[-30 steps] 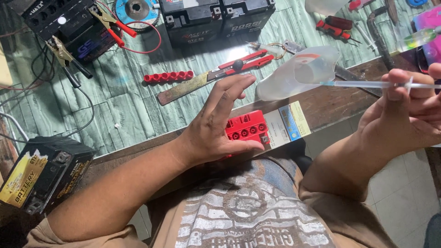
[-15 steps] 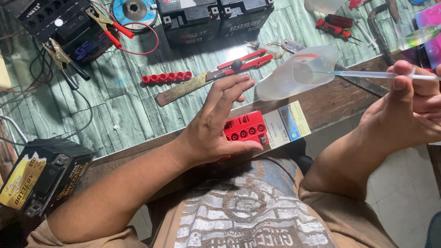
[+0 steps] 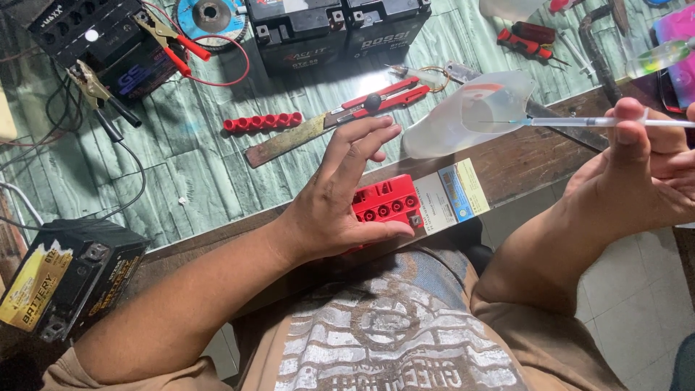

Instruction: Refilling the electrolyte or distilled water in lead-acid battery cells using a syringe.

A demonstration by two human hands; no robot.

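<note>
My left hand (image 3: 340, 199) rests on a small battery with a red top (image 3: 391, 203) that sits on my lap at the bench edge; the thumb lies along its near side and the fingers are raised and spread. My right hand (image 3: 637, 181) holds a thin clear syringe (image 3: 601, 122) level, its needle pointing left into a cut clear plastic bottle (image 3: 470, 112) that lies on its side on the bench.
On the green bench lie a red strip of caps (image 3: 264, 122), a red-handled knife (image 3: 326, 123), black batteries (image 3: 340, 29), clamp leads (image 3: 174, 43), a grinding disc (image 3: 212, 14) and red screwdrivers (image 3: 525, 40). A black-and-yellow battery (image 3: 65, 279) sits at lower left.
My right hand drew the syringe slightly to the right, then held it almost still with the needle at the bottle. The left hand has stayed in place.
</note>
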